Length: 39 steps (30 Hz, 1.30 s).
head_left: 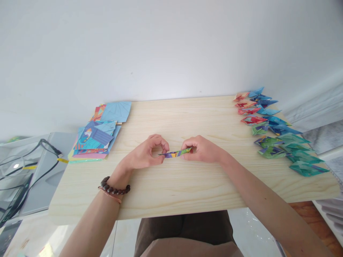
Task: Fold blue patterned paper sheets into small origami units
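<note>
A narrow folded strip of patterned paper (176, 154), purple, yellow and green, lies low over the middle of the light wooden table (187, 185). My left hand (146, 155) pinches its left end between thumb and forefinger. My right hand (202, 149) pinches the right end, fingers curled in. A dark bead bracelet (114, 188) sits on my left wrist.
A loose stack of coloured patterned paper sheets (98, 137) lies at the table's left. Along the right edge sit several folded paper pieces (276, 139), red, blue and green. A grey case with black cables (40, 160) stands left of the table. A white wall rises behind.
</note>
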Each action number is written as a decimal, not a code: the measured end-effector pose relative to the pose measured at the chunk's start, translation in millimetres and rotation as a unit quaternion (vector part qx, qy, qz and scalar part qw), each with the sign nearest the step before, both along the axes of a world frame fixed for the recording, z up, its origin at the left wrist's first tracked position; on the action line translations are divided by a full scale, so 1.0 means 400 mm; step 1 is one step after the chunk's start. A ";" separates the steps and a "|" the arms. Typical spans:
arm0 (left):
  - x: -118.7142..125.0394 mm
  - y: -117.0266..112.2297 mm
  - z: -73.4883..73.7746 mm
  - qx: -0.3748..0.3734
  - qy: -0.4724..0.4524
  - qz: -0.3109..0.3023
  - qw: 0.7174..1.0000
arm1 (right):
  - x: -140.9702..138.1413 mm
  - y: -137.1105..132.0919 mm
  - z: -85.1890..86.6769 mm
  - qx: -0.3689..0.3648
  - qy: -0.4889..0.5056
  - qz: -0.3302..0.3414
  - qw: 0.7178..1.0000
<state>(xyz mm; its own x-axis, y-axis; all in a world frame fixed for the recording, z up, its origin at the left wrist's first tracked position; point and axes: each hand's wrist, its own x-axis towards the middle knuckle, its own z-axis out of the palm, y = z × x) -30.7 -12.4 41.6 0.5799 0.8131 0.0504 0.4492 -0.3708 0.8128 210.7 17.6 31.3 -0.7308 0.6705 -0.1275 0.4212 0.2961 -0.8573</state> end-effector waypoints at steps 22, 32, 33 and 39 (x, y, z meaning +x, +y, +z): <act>-0.026 -0.003 0.009 -0.109 -0.070 0.013 0.991 | 0.015 0.007 0.003 -0.035 0.029 0.007 0.999; 0.038 -0.012 -0.023 -0.060 -0.015 0.068 0.996 | -0.019 -0.014 -0.015 0.065 0.020 -0.044 0.997; 0.037 -0.010 -0.026 -0.059 -0.014 0.079 0.995 | -0.019 -0.014 -0.015 0.069 0.021 -0.048 0.996; 0.021 -0.003 -0.022 -0.105 -0.045 0.093 0.989 | -0.004 -0.003 -0.008 0.040 0.019 0.006 0.999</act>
